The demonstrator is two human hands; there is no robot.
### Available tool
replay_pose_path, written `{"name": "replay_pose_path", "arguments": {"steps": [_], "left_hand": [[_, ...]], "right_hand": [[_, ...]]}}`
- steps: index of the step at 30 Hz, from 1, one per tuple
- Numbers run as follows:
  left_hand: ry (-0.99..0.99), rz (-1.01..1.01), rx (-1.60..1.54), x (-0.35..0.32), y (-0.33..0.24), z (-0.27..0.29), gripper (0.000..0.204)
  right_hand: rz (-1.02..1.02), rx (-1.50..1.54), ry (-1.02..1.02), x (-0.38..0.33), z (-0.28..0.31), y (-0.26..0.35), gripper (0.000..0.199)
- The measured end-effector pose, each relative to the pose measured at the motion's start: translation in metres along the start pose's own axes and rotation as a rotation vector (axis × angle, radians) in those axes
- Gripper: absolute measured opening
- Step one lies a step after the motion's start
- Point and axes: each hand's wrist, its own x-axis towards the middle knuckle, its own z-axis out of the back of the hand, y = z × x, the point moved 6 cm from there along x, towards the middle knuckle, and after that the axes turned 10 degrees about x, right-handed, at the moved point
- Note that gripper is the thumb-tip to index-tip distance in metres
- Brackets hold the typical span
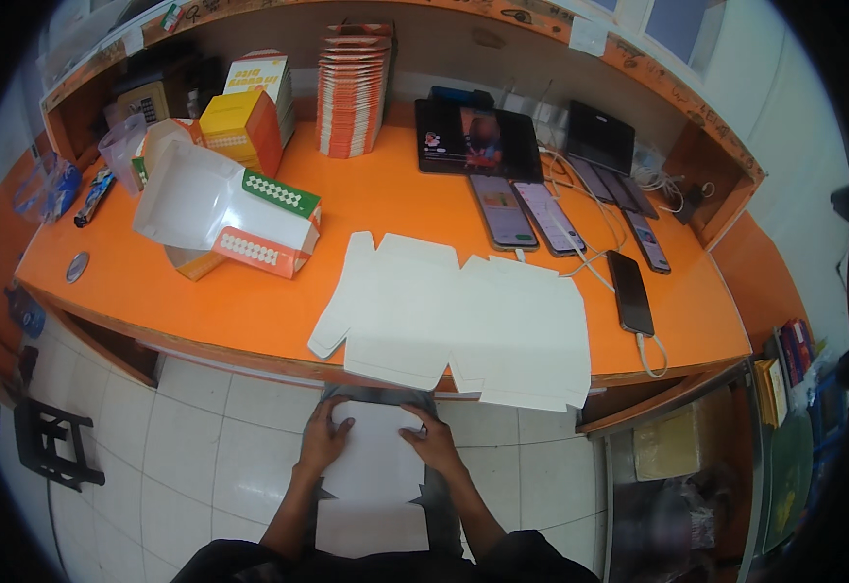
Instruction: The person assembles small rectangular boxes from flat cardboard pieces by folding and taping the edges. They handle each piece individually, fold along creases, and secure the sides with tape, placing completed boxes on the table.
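A white cardboard box blank (378, 457) with notched sides rests over my lap, below the desk's front edge. My left hand (325, 437) grips its upper left edge, thumb on top and fingers mostly hidden beyond the edge. At the upper right edge, my right hand (432, 442) holds the same blank with its thumb on the surface. More flat white box blanks (463, 311) lie on the desk just ahead, overlapping the front edge. To their left is an opened-out folded box (186, 194), white inside with green and orange printed sides.
The orange desk (250, 311) carries a tall stack of folded boxes (355, 92), a yellow box (240, 126), a tablet (478, 141), several phones (630, 291) and white cables. A black stool (60, 442) stands on the tiled floor at left. Shelves hold goods at right.
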Motion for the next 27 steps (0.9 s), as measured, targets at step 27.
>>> {"name": "replay_pose_path", "arguments": {"steps": [27], "left_hand": [[0.021, 0.054, -0.08, -0.007, 0.0, 0.007, 0.031]], "right_hand": [[0.053, 0.169, -0.119, -0.001, 0.014, 0.008, 0.016]]}}
